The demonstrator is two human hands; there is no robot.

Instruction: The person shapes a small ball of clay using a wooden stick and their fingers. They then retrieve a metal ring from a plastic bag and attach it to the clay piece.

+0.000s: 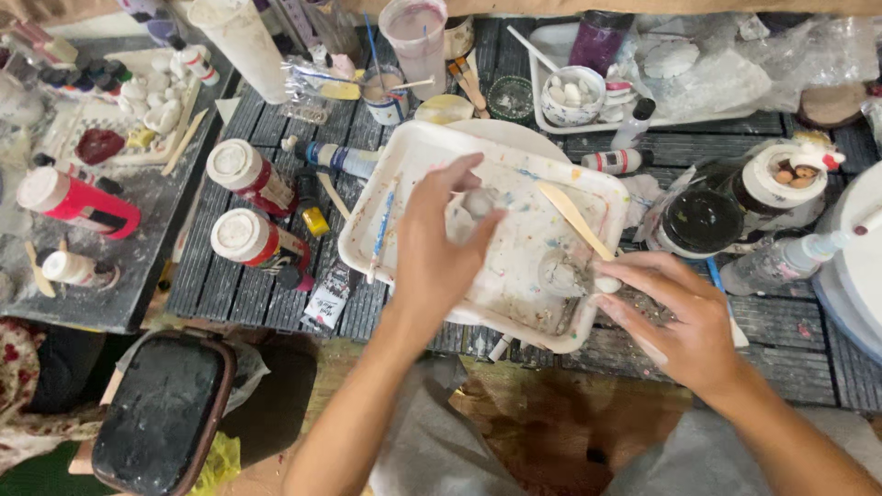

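While the head camera looks straight down, the left hand (432,253) is over the middle of the white tray (404,174), thumb and fingers pinched on a small pale lump (480,202). It looks like a little white figure or stone, though its form is too blurred to tell. That piece sits just off the fingertips, toward the far side of the tray, lifted or barely touching the paint-flecked surface; which one, I cannot say.

Over on the other side, the right hand (684,321) rests at the tray's near right edge, fingers curled loosely by a small clear cup (562,273) and a white nub at the rim. Whether it actually grips anything is not clear from this angle.

Between the two hands lies a flat wooden stick (574,219), long axis running diagonally from far-left to near-right, its near end pointing toward the right hand. So the right hand is the nearer one to the stick and cup, the left is the one with the lump.

A thin blue brush (381,234) lies along the tray's left side, and red paint bottles (253,207) stand further left, well apart from both hands.
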